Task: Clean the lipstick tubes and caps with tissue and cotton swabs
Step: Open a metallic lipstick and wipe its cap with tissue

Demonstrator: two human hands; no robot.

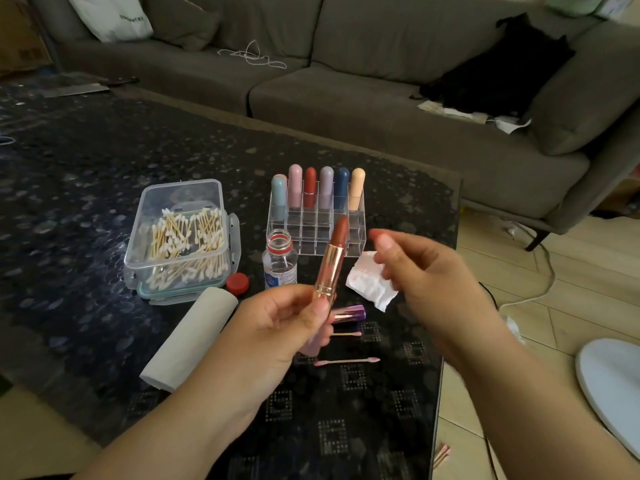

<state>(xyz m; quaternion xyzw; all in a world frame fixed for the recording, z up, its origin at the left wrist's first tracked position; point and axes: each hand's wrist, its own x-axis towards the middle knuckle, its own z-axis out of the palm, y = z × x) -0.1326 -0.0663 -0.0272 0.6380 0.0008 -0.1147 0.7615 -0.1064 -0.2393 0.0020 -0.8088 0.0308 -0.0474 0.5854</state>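
Mid-task, by the look of it. Left hand (277, 327) closed around the base of an uncapped rose-gold lipstick tube (328, 271), reddish-brown bullet wound up and tilted away, above the dark patterned glass table (104, 168). Right hand (426, 275) just right of that grip, fingers loosely curled and blurred; apparently pinching a crumpled white tissue (369, 284) smudged pink, though the contact itself not clear enough to confirm.

Signs of work done: two used pink-tipped cotton swabs (346, 361) lying just below the grip, a purple-and-rose metallic cap (348, 312) on its side directly under the held tube, tissue already stained. Probably left: a wipe of this tube, the cap, then six pastel capped lipsticks (318, 188) standing in the clear acrylic organiser (349, 237) beyond the grip, whether already cleaned impossible to tell.

Left of the grip and beyond: open small clear bottle (280, 261) with its red lid (237, 283) beside it, clear plastic box of cotton swabs (180, 237), grey-white tissue roll (188, 341).

Room for moving: open bottle close to the tube, easily knocked by a leftward sweep. Table edge near, just right of the right hand, floor below. Clear tabletop nearer the body.
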